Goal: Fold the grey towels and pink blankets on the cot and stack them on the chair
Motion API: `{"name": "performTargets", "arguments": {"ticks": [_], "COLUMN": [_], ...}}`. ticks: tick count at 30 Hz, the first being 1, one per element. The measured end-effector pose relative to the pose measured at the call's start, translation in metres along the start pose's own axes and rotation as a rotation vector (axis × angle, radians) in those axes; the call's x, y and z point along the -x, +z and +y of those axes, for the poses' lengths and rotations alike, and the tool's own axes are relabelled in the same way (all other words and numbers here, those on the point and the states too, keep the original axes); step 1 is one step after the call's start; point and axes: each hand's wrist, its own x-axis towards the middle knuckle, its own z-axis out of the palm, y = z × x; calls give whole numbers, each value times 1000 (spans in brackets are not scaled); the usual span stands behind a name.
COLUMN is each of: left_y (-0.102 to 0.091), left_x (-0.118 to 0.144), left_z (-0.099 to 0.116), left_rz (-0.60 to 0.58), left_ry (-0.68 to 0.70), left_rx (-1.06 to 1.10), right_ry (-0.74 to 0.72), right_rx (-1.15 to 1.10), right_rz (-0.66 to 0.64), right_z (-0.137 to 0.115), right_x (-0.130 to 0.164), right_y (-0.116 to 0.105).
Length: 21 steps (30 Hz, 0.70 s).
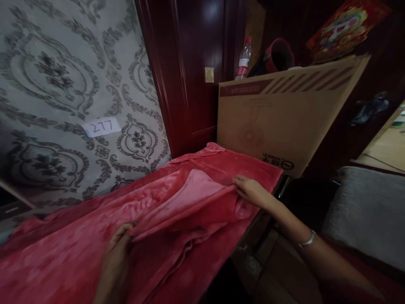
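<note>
blanket (190, 211): red-pink plush fleece, soft nap, rumpled; spread over a long flat surface, top layer folded back into a lighter pink flap near the middle.
left hand (117, 247): at the blanket's near edge, fingers curled, pinching the corner of the folded flap; blanket lies under and ahead of it.
right hand (249, 190): at the blanket's far right end, fingers together, pressed flat on the flap's other corner; a thin silver bracelet (308, 240) on the wrist.
cardboard box (284, 118): large flat brown carton, printed fan outline, standing just behind the blanket's right end.
bottle (243, 59): clear plastic, red cap and label, behind the box top.
wall (63, 84): grey damask-pattern paper behind the blanket, with a white paper tag (101, 126) reading 277.
door frame (186, 71): dark glossy red wood, between wall and box.
</note>
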Motion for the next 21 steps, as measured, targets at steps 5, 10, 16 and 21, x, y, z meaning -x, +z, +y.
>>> {"name": "performTargets", "arguments": {"ticks": [5,10,16,21], "left_y": [-4,-12,-22,-21], "left_x": [6,5,-10,-12], "left_z": [4,-12,-37,-49], "left_rz": [-43,-51,-66,-53], "left_ry": [-109,-120,-110,-135], "left_rx": [102,66,20,-56], "right_ry": [-20,47,95,65], "right_rx": [-278,-516,-625,-626], "right_rz": [252,164,-72,-160], "right_z": [7,10,18,32], "right_x": [-42,-135,-169,-166], "right_y": [-17,23,116,129]}}
